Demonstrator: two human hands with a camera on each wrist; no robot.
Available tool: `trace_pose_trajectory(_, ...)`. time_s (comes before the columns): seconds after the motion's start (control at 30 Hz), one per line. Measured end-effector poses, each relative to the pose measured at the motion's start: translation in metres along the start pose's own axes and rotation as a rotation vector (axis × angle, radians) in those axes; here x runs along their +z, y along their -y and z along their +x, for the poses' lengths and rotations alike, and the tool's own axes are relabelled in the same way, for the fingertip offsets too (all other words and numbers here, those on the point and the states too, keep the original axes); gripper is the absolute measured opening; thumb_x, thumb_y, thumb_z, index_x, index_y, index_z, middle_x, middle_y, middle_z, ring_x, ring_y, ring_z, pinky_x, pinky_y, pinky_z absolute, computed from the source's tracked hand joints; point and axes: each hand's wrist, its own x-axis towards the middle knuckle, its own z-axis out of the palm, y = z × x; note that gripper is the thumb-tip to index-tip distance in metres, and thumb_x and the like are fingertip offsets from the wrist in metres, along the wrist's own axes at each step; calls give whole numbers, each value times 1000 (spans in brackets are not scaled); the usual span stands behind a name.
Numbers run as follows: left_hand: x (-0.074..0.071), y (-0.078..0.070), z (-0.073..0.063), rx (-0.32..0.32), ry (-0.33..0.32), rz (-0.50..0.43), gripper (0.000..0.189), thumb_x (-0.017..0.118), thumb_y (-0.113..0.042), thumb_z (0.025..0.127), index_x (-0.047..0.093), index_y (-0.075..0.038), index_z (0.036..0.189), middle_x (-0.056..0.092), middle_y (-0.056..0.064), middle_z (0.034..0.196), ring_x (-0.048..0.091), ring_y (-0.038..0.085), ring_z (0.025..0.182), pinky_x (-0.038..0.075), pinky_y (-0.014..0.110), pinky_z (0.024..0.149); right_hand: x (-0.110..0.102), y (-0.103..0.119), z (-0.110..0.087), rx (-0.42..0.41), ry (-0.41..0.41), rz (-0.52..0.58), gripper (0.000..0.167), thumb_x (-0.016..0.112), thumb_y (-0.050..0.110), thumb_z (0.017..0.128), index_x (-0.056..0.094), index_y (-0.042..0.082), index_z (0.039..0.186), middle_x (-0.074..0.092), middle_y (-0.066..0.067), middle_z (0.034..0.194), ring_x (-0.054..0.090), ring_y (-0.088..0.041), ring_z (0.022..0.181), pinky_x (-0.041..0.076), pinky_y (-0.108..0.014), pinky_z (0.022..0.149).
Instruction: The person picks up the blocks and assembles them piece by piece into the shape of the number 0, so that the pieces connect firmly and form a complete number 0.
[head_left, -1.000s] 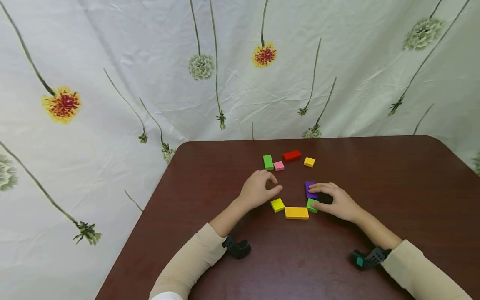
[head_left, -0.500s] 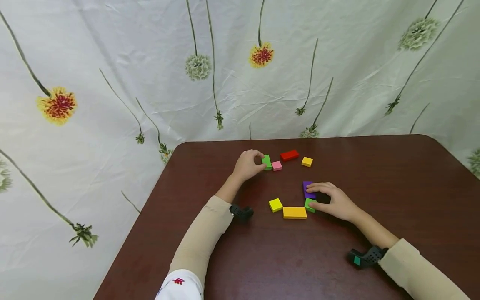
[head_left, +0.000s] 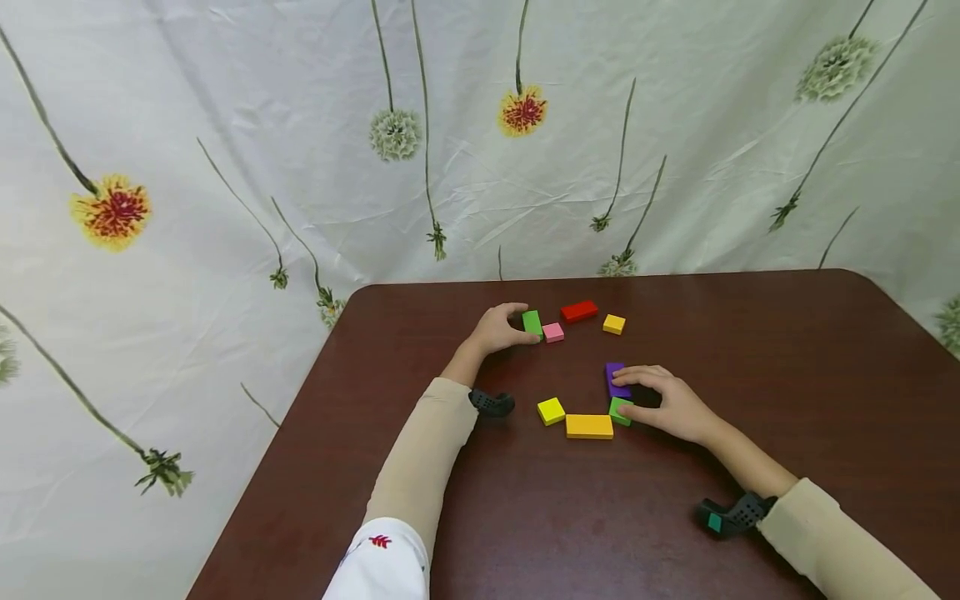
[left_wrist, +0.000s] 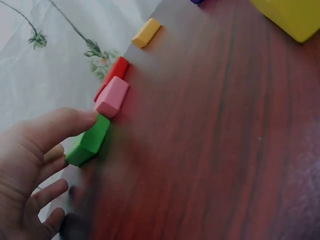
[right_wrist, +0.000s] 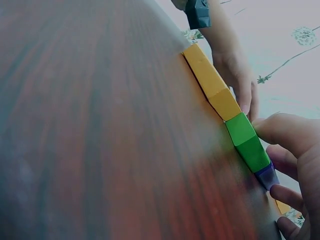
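Observation:
My left hand (head_left: 498,330) is at the far green block (head_left: 532,322), thumb at its near end and fingers around its far side. In the left wrist view the thumb overlaps this green block (left_wrist: 92,140). A small pink block (head_left: 553,332) sits right beside it. My right hand (head_left: 670,406) rests at two blocks of a curved row, its fingertips on the purple block (head_left: 616,379) and its thumb against the small green block (head_left: 619,410). Both are partly covered. An orange block (head_left: 589,427) and a yellow block (head_left: 551,411) continue the row leftward.
A red block (head_left: 579,312) and a small orange-yellow block (head_left: 613,324) lie toward the back of the dark brown table (head_left: 712,333). Beyond the far edge hangs a pale flower-printed cloth (head_left: 315,108). Black bands (head_left: 491,404) are worn on both wrists.
My left hand has gone from above the yellow block forward and left to the far green block, its thumb and fingers spreading around it. The right hand has stayed at its blocks.

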Motion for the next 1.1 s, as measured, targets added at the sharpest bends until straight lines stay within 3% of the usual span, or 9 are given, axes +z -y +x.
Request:
trace_pose_trajectory(0.13, 3, 2, 1, -11, 23, 8, 69, 78, -26, 83, 49, -7, 143, 50, 13, 141, 46, 29, 126, 40, 42, 104, 0, -2, 0, -5, -2, 4, 38, 74, 19, 87, 66, 7, 121, 60, -13, 128, 46, -37, 121, 35, -64, 97)
trace_pose_trajectory(0.63, 2, 0, -6, -26, -31, -70, 64, 80, -28, 81, 56, -10, 137, 56, 11, 133, 51, 28, 118, 44, 42, 98, 2, -1, 0, 4, -4, 19, 39, 75, 20, 86, 66, 6, 121, 61, -11, 127, 47, -36, 121, 35, -63, 97)
trace_pose_trajectory(1.1, 1, -17, -37, 102, 35, 40, 60, 79, -31, 81, 59, -15, 135, 55, 4, 136, 48, 25, 122, 40, 45, 102, 2, -3, -2, 15, 0, 14, 39, 74, 21, 87, 66, 7, 122, 61, -11, 127, 47, -37, 122, 35, -63, 98)
